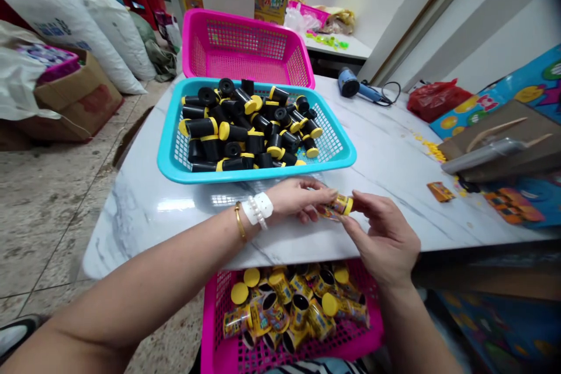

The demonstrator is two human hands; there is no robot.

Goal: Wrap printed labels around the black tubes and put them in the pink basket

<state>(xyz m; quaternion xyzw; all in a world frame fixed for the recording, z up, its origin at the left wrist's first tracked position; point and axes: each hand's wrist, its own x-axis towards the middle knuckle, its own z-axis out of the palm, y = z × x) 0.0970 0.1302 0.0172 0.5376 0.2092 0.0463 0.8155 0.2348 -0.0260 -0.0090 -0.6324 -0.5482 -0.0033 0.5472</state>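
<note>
Between my two hands, just above the table's front edge, is a small canister (340,204) with a printed yellow wrapper and a yellow cap. My left hand (298,197) is closed around its left end. The thumb and fingers of my right hand (385,231) pinch the capped end. Behind them a turquoise basket (258,174) holds many black canisters (201,127) with yellow caps, lying at all angles. Below the table edge, a pink basket (211,333) holds many wrapped canisters (322,318); some show yellow caps, others dark open-looking ends.
A second pink basket (245,64) stands behind the turquoise one on the marble-patterned table (144,216). To the right are a blue heat gun (350,83) with a cord, a red plastic bag (438,99), a cardboard box (495,140) and a small printed wrapper (440,191). White sacks (70,29) stand left.
</note>
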